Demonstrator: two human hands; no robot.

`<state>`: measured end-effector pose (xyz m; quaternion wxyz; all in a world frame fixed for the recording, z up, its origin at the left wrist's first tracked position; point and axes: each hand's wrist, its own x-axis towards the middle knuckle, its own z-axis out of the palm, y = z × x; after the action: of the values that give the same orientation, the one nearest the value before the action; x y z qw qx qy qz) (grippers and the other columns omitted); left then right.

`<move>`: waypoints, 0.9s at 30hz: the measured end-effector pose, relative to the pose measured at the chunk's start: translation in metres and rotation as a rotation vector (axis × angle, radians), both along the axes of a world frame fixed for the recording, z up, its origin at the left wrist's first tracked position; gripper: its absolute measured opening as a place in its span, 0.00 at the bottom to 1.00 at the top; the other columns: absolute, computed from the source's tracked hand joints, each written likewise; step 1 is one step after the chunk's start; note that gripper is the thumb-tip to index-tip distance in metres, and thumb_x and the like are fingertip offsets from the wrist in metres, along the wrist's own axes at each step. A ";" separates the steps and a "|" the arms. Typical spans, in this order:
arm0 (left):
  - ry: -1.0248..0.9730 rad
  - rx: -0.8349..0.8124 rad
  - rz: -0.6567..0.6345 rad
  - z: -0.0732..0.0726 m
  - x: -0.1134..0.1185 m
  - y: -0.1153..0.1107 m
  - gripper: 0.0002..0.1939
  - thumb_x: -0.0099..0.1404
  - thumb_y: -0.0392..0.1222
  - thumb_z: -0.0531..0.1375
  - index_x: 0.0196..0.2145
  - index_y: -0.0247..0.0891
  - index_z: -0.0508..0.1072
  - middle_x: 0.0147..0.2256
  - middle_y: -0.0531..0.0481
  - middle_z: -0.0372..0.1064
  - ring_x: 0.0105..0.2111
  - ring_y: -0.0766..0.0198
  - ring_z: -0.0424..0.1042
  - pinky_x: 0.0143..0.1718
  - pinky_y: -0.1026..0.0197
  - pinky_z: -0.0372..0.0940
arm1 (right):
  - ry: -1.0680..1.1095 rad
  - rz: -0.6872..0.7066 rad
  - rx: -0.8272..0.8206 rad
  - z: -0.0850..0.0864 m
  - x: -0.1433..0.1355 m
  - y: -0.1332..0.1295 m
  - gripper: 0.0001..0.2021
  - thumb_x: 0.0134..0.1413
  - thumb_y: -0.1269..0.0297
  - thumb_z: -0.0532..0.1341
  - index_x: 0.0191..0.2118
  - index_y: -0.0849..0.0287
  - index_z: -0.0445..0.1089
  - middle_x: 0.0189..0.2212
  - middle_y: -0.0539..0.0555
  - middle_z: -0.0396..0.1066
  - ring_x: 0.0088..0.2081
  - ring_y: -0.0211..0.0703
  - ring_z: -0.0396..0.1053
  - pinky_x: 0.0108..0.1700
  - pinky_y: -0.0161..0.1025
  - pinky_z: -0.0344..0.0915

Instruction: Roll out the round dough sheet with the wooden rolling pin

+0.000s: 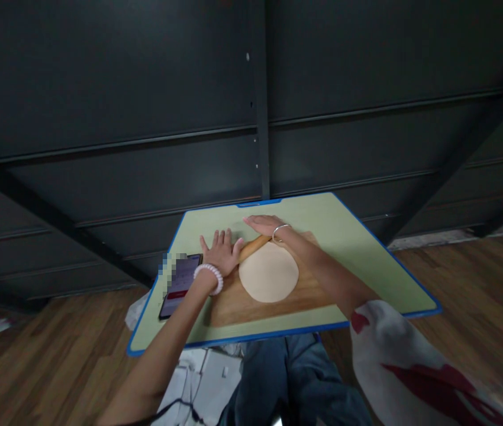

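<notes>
Hands (221, 254) (264, 223), two, share one rolling pin (254, 248) touching one dough disc (269, 273)

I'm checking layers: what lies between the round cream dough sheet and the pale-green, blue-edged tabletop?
A flat brown wooden board, as the head view shows.

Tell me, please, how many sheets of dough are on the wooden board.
1. The round dough sheet lies on the wooden board, the rolling pin at its far edge. The right forearm hides some board.
</notes>
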<state>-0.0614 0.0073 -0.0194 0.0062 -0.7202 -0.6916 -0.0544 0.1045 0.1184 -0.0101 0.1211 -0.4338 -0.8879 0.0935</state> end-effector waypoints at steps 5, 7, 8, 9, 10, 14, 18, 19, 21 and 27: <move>-0.021 -0.038 0.006 0.001 0.008 -0.011 0.39 0.68 0.62 0.34 0.64 0.31 0.52 0.64 0.37 0.48 0.64 0.43 0.43 0.59 0.27 0.34 | -0.034 0.012 0.024 -0.001 0.009 -0.016 0.23 0.67 0.54 0.45 0.56 0.63 0.64 0.57 0.58 0.64 0.57 0.45 0.62 0.58 0.46 0.55; 0.009 0.004 -0.010 0.002 0.015 -0.018 0.40 0.67 0.63 0.35 0.64 0.29 0.52 0.64 0.35 0.48 0.64 0.43 0.43 0.59 0.28 0.34 | -0.045 0.007 0.045 -0.003 0.019 -0.027 0.22 0.68 0.57 0.43 0.55 0.62 0.65 0.57 0.58 0.64 0.57 0.45 0.61 0.58 0.45 0.56; 0.035 0.039 -0.019 0.003 0.018 -0.021 0.40 0.67 0.63 0.36 0.63 0.28 0.52 0.63 0.33 0.48 0.64 0.43 0.43 0.59 0.29 0.34 | -0.050 0.003 0.056 -0.004 0.025 -0.034 0.22 0.68 0.58 0.42 0.55 0.62 0.65 0.57 0.58 0.65 0.57 0.45 0.62 0.58 0.44 0.56; 0.061 0.071 -0.024 0.004 0.021 -0.024 0.40 0.67 0.63 0.37 0.63 0.26 0.53 0.63 0.32 0.48 0.64 0.43 0.44 0.60 0.30 0.35 | -0.055 -0.002 0.068 -0.005 0.031 -0.040 0.22 0.68 0.59 0.41 0.55 0.62 0.65 0.56 0.58 0.66 0.56 0.45 0.63 0.57 0.44 0.57; 0.080 0.092 -0.027 0.005 0.024 -0.026 0.40 0.67 0.63 0.38 0.62 0.25 0.53 0.62 0.30 0.49 0.64 0.43 0.46 0.60 0.33 0.37 | -0.058 -0.008 0.080 -0.005 0.037 -0.047 0.22 0.68 0.59 0.41 0.54 0.62 0.65 0.55 0.58 0.66 0.56 0.46 0.64 0.57 0.44 0.58; 0.083 0.059 -0.059 0.010 0.029 -0.034 0.35 0.69 0.59 0.41 0.55 0.23 0.63 0.52 0.28 0.66 0.54 0.46 0.65 0.54 0.46 0.56 | -0.062 -0.031 0.123 -0.007 0.055 -0.077 0.21 0.68 0.61 0.41 0.54 0.59 0.65 0.54 0.57 0.67 0.55 0.43 0.64 0.56 0.42 0.58; 0.090 0.101 -0.138 0.011 0.031 -0.041 0.28 0.70 0.54 0.41 0.49 0.28 0.68 0.47 0.33 0.70 0.50 0.49 0.68 0.52 0.49 0.57 | -0.061 -0.040 0.183 -0.007 0.067 -0.110 0.20 0.68 0.61 0.42 0.55 0.61 0.64 0.53 0.60 0.68 0.55 0.44 0.63 0.59 0.46 0.52; 0.095 0.121 -0.150 0.010 0.031 -0.042 0.28 0.70 0.53 0.41 0.51 0.28 0.67 0.49 0.33 0.69 0.51 0.49 0.67 0.54 0.48 0.55 | -0.063 -0.047 0.213 -0.007 0.069 -0.118 0.20 0.67 0.60 0.44 0.55 0.62 0.63 0.53 0.61 0.68 0.56 0.46 0.63 0.60 0.48 0.50; 0.092 0.154 -0.172 0.006 0.031 -0.045 0.27 0.70 0.52 0.43 0.54 0.28 0.65 0.53 0.33 0.66 0.54 0.49 0.63 0.56 0.46 0.51 | -0.061 -0.072 0.272 -0.009 0.073 -0.134 0.21 0.66 0.57 0.46 0.57 0.65 0.61 0.54 0.64 0.66 0.57 0.49 0.60 0.60 0.50 0.49; 0.037 0.171 -0.253 0.005 0.029 -0.051 0.25 0.70 0.51 0.45 0.53 0.30 0.65 0.51 0.34 0.68 0.52 0.52 0.66 0.55 0.49 0.53 | -0.081 -0.189 0.353 -0.013 0.072 -0.176 0.25 0.62 0.54 0.52 0.56 0.71 0.61 0.51 0.69 0.66 0.53 0.55 0.62 0.56 0.49 0.56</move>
<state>-0.0329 -0.0435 -0.0144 0.0733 -0.7994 -0.5878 -0.1005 0.1764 -0.0571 -0.0233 0.1678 -0.4907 -0.8500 -0.0928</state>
